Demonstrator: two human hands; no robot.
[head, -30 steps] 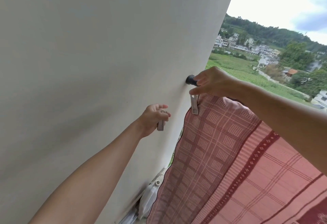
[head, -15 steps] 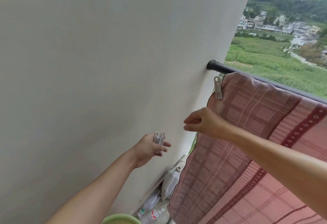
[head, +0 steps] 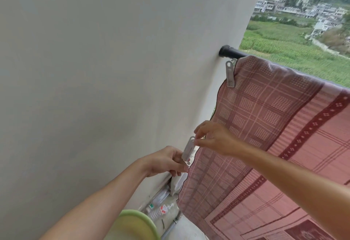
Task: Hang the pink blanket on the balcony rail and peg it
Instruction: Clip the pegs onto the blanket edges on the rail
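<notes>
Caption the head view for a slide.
Pink blanket over the black rail, one peg clipped at its corner; left hand holds a spare peg, right hand reaching for it.

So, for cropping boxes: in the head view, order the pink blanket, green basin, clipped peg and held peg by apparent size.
1. pink blanket
2. green basin, partly out of frame
3. clipped peg and held peg: they look alike, so unranked

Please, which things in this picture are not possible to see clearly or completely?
All in the head view.
- Rail: the pink blanket covers it, and the right edge cuts it.
- Held peg: left hand fingers hide whether others lie behind it.
- Right hand: unclear whether it pinches the held peg.
- Green basin: cut by the bottom edge.
- Bottles: labels too small.
</notes>
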